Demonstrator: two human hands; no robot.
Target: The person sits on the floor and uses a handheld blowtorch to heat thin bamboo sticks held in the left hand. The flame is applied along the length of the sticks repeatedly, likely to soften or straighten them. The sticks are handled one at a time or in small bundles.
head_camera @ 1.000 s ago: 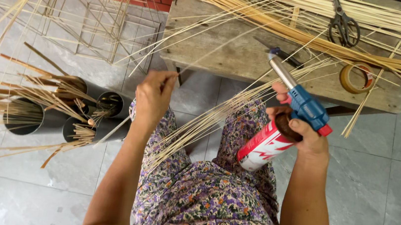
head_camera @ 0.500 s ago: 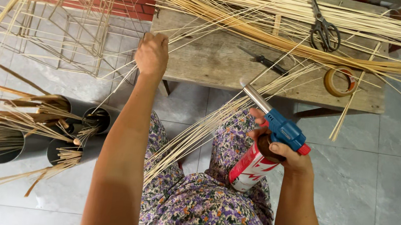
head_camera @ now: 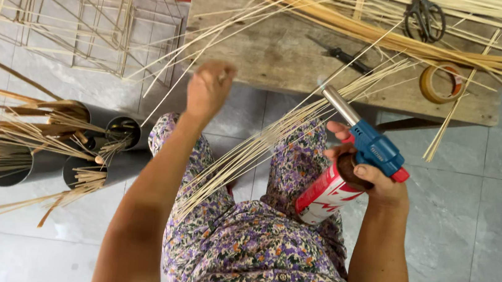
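Nearest the camera, the right hand (head_camera: 377,179) is clamped round a gas torch (head_camera: 348,163), a red and white canister with a blue head and a metal nozzle that points up toward the near edge of the wooden bench (head_camera: 272,56). A sheaf of thin bamboo strips (head_camera: 249,153) lies across the lap in the flowered dress, running up to that same edge. The left hand (head_camera: 208,90) is raised just short of the bench's near left corner, blurred; its fingers look curled together, but whether they pinch a strip I cannot tell. On the floor at the left lie grey tubes (head_camera: 50,157) stuffed with sticks. Farther off, toward the bench's right end, sit a roll of tape (head_camera: 441,83) and scissors (head_camera: 424,15).
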